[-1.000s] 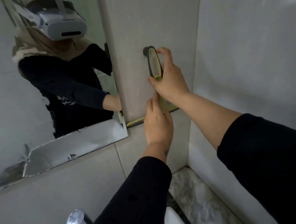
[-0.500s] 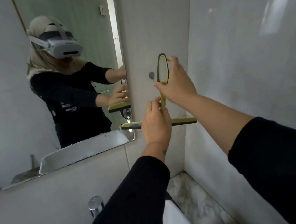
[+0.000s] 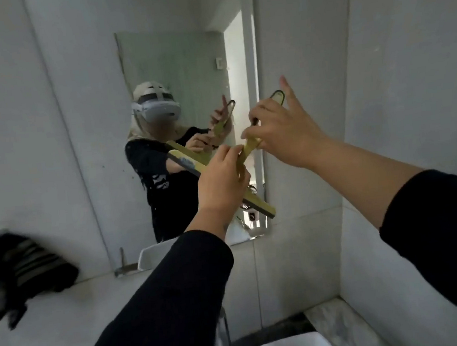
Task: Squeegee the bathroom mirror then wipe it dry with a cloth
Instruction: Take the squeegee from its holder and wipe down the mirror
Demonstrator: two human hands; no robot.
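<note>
While both hands hold it before mirror (image 3: 182, 65), squeegee (image 3: 249, 145) tilted: blade runs upper left to lower right, handle points up right. Left hand (image 3: 222, 182) pinches handle near blade; right hand (image 3: 282, 133) closed loosely around handle, forefinger extended. Blade label unreadable. Dark cloth (image 3: 20, 273) on ledge, far left.

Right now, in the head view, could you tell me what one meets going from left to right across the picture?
Dark cloth → mirror → left hand on the squeegee → right hand on its handle → side wall.
</note>
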